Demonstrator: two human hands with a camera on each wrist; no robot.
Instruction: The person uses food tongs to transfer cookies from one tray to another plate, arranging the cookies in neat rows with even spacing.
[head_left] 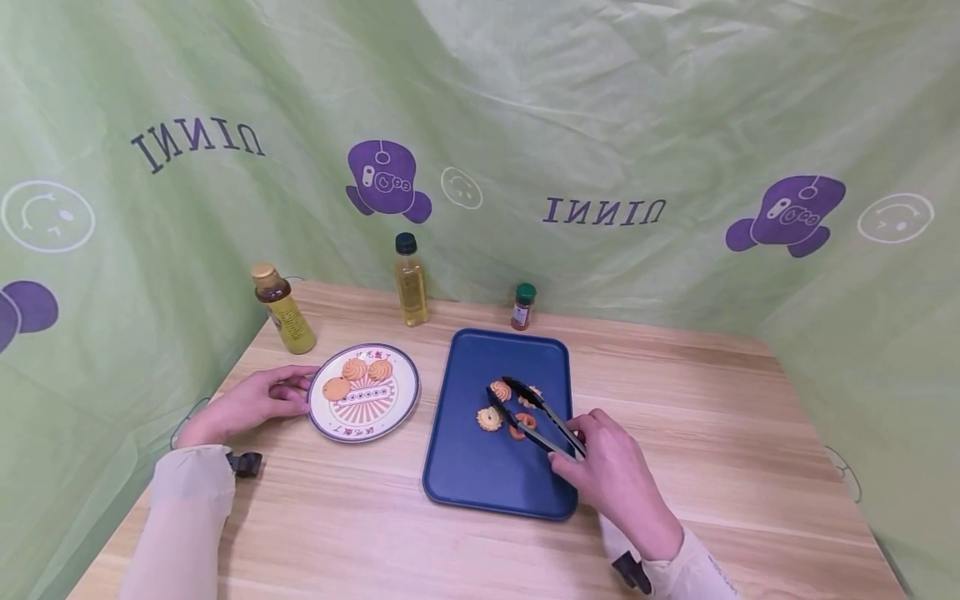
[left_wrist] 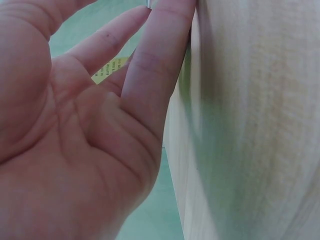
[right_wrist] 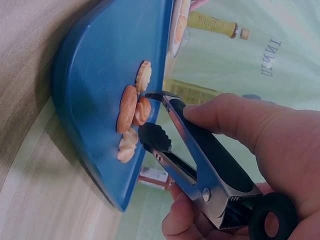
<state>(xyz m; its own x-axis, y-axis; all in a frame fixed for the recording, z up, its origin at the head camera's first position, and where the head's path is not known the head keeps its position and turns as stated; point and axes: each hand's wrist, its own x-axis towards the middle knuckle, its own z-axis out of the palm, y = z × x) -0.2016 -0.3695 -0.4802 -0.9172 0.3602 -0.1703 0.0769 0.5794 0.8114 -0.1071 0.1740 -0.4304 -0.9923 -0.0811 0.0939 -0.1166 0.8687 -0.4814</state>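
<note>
My left hand (head_left: 262,398) rests its fingertips at the left rim of a round patterned plate (head_left: 390,417); its fingers look fairly straight in the left wrist view. Three biscuits lie on the plate: a flat round biscuit (head_left: 336,388) and two swirled ones. My right hand (head_left: 618,467) grips a pair of metal tongs (right_wrist: 200,165) with black tips. These tips are spread apart over the biscuits on a blue tray (head_left: 495,479), close around a swirled biscuit (head_left: 500,390). Near it lie a ring-shaped biscuit (head_left: 522,426), a pale flower-shaped biscuit (head_left: 490,419) and another, partly hidden by the tongs.
Behind the plate stand a yellow-labelled bottle (head_left: 291,321) and a clear bottle of yellow oil (head_left: 411,283). A small green-capped jar (head_left: 522,307) is just beyond the tray. Green printed cloth (head_left: 480,100) hangs around the wooden table (head_left: 330,517).
</note>
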